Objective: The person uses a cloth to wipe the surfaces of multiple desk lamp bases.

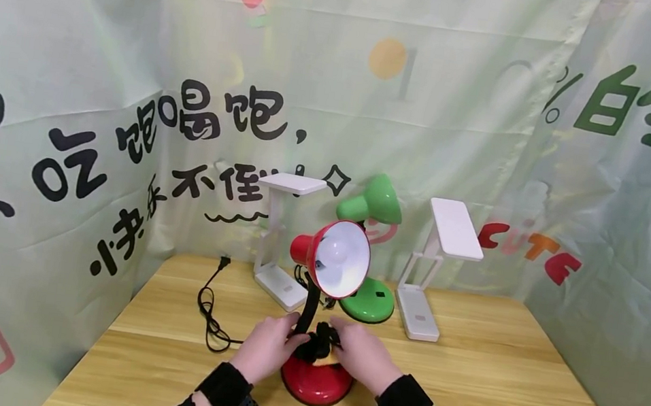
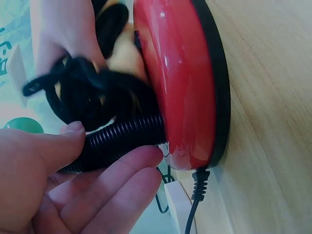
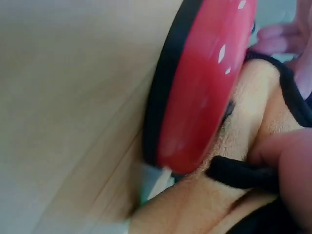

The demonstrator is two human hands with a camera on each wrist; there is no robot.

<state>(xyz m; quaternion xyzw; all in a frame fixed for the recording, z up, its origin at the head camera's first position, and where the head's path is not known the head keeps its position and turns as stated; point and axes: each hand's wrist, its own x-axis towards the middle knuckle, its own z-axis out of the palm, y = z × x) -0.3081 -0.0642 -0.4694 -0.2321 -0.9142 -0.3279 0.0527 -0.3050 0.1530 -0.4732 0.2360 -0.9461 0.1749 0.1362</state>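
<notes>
A red desk lamp [image 1: 316, 388] stands upright at the front middle of the table, its white-lined shade facing forward. My left hand [image 1: 263, 346] holds the lamp's black ribbed gooseneck [image 2: 124, 139] low down, thumb on one side and fingers on the other. On the other side, my right hand [image 1: 367, 354] grips a bunched tan, fuzzy cloth [image 3: 253, 92] with black bands, just above the red base. The black part of the bundle hangs beside the gooseneck in the left wrist view. My right fingertips are partly hidden by the cloth.
Behind stand a green desk lamp [image 1: 371, 301], a white folding lamp [image 1: 283, 287] at left and another white lamp [image 1: 418, 315] at right. A black power cord with plug [image 1: 208, 314] lies on the wooden table [image 1: 157, 359]. Printed cloth [image 1: 437, 108] hangs around the table.
</notes>
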